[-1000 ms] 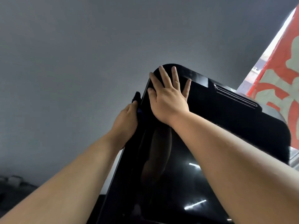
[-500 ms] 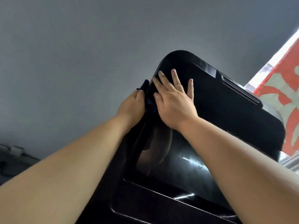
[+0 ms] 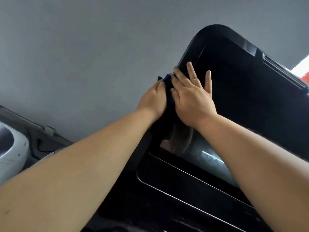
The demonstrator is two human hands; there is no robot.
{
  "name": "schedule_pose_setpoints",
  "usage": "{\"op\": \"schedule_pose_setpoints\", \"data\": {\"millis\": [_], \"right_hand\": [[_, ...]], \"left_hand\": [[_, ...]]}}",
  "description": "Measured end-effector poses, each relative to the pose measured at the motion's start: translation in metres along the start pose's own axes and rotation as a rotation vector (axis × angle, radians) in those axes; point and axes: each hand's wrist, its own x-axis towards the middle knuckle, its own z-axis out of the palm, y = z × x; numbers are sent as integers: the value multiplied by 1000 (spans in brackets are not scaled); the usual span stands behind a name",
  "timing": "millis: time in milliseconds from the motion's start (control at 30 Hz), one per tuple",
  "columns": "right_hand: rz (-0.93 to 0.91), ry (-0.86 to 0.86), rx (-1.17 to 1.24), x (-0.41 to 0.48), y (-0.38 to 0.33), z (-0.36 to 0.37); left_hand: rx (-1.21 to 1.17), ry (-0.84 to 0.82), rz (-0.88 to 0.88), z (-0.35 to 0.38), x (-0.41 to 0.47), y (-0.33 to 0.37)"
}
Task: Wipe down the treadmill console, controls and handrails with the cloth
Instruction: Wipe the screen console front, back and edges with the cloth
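Smooth grey wall (image 3: 83, 56) behind. In front, shiny black console (image 3: 242, 106) with round corners, tilted, top corner pointing up. Soft dark blue cloth (image 3: 168, 91) bunched lengthwise along its left edge, gripped by left hand (image 3: 153, 99); right hand (image 3: 192, 97) flat on the glass beside it, fingers straight.

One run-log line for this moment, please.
left hand: holds dark cloth against console side edge | right hand: flat on console

Arms outstretched; left hand (image 3: 153, 99) grips the cloth (image 3: 167, 81); right hand (image 3: 192, 101) lies flat, fingers spread.
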Motion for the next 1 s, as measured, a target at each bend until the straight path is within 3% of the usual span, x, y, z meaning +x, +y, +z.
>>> {"op": "schedule_pose_setpoints", "data": {"millis": [133, 300, 433, 567, 700, 900, 1000], "right_hand": [[-21, 64, 29, -1, 1, 6], [40, 149, 64, -6, -14, 22], [42, 162, 36, -8, -21, 26], [-73, 84, -20, -19, -32, 29], [-74, 87, -21, -25, -36, 33], [-120, 69, -27, -37, -57, 44], [-144, 59, -12, -49, -72, 52]], "left_hand": [[47, -8, 9, -2, -5, -24], [47, -2, -298, -32, -87, -113], [85, -6, -393, -30, -89, -95], [40, -15, -203, -16, -40, -51], [48, -49, -57, -19, -51, -83], [100, -120, -378, -46, -115, -155], [180, -140, -376, -53, -136, -159]]}}
